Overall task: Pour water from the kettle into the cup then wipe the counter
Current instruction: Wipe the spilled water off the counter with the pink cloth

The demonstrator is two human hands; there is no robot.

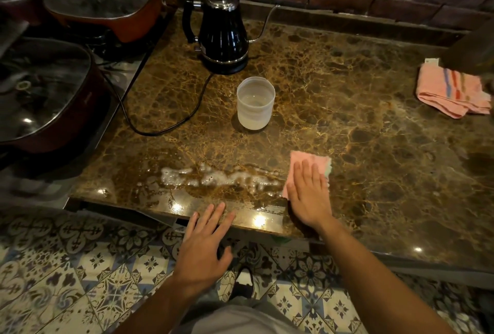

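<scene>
Nearest, the left hand [205, 243] hovered w/ fingers spread at the counter [374, 146] edge, gripping nothing, while the right hand [307, 194] lay flat, also unclenched, pressing a small pink cloth [302, 158] onto glossy brown veined marble beside a foamy wet streak [213, 177]. Judging by that, wiping was underway but not finished; pouring looked done, since the translucent round cup [255, 102] mid-counter held water and the ribbed black kettle [223, 31] w/ thin gooseneck spout sat on its base behind it.

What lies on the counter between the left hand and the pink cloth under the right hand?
In the head view, a foamy wet streak lies on the counter between the left hand and the pink cloth.
</scene>
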